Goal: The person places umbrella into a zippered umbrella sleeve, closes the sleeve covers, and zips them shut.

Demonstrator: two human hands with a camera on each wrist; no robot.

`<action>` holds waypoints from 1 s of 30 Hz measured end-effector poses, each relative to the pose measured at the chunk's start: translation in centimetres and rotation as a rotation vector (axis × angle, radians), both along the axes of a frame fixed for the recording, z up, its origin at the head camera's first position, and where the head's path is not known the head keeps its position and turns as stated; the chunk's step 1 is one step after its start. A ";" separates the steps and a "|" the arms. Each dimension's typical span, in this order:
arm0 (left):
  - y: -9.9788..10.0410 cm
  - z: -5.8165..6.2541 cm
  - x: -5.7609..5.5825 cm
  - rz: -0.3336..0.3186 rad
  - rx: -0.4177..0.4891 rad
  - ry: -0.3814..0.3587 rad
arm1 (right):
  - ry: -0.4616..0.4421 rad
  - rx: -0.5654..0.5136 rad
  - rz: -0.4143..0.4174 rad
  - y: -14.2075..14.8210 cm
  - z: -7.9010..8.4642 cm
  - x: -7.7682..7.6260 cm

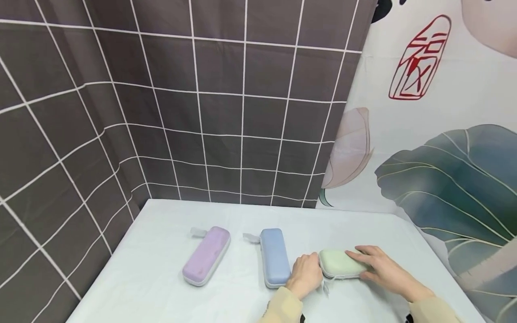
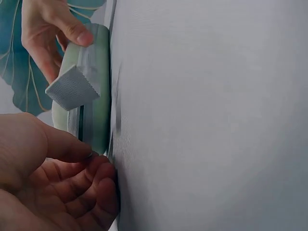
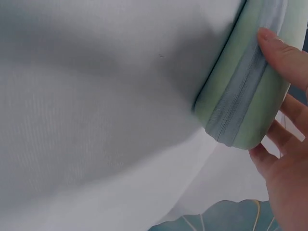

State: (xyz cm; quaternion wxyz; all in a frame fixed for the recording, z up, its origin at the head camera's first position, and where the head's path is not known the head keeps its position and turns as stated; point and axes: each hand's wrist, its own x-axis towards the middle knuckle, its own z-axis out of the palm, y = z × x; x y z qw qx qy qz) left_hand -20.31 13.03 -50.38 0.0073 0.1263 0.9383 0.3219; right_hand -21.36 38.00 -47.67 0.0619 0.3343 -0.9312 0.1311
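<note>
A pale green zippered case (image 1: 339, 262) lies on the white table between both hands. My right hand (image 1: 379, 268) grips its right end, thumb (image 3: 276, 45) on the zipper side and fingers round the other side. At the left end, the thumb and forefinger of my left hand (image 2: 53, 178) pinch the zipper pull, which their tips mostly hide. A short dark gap (image 2: 81, 122) shows in the zipper beside those fingertips. From the case's side sticks out a grey fabric tab (image 2: 72, 89).
A blue case (image 1: 275, 258) lies just left of my left hand, its grey tab pointing left. Farther left a purple case (image 1: 207, 255) lies at a slant. Dark tiled cloth (image 1: 218, 112) hangs behind the table, and a leaf-patterned cloth (image 1: 456, 179) is at the right.
</note>
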 end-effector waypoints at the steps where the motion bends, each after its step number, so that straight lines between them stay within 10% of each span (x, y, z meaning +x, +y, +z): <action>1: -0.1 0.0 0.0 0.001 0.008 -0.007 | -0.011 0.000 -0.013 -0.2 0.1 -0.1; 30: 0.8 -0.6 -0.3 0.042 0.008 0.074 | -0.008 0.046 -0.390 -3.9 0.2 1.5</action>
